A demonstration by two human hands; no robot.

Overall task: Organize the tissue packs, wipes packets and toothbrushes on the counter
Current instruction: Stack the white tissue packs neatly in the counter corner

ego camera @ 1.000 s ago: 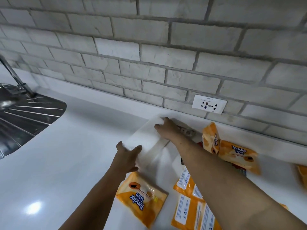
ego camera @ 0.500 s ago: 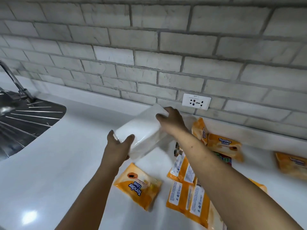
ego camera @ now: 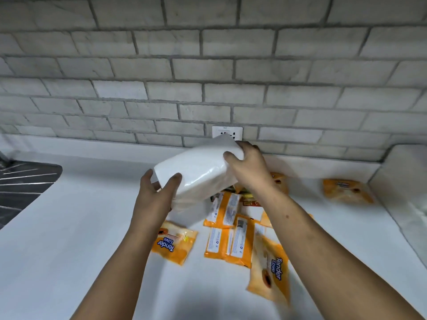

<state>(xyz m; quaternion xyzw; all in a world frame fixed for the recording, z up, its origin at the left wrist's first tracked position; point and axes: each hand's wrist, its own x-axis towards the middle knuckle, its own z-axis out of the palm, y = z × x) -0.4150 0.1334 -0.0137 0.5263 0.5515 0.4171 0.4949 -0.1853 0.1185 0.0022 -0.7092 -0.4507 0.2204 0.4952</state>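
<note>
A white tissue pack (ego camera: 198,168) is held tilted above the counter, its far end higher. My left hand (ego camera: 155,192) grips its near end and my right hand (ego camera: 248,165) grips its far end. Below it, several orange Tender Love wipes packets lie scattered on the white counter (ego camera: 69,239): one under my left wrist (ego camera: 174,244), a face-down cluster in the middle (ego camera: 227,236), one at the front (ego camera: 270,273) and one at the far right (ego camera: 346,190). Something red and dark (ego camera: 250,200) lies partly hidden under the pack and my right forearm.
A steel sink drainboard (ego camera: 25,185) lies at the left edge. The tiled wall carries a white power socket (ego camera: 227,131) right behind the pack. A raised white ledge (ego camera: 402,181) closes off the counter on the right.
Both hands have lifted the tissue pack off the counter and raised it toward the wall socket. The view has shifted right, so the sink sits further left.
</note>
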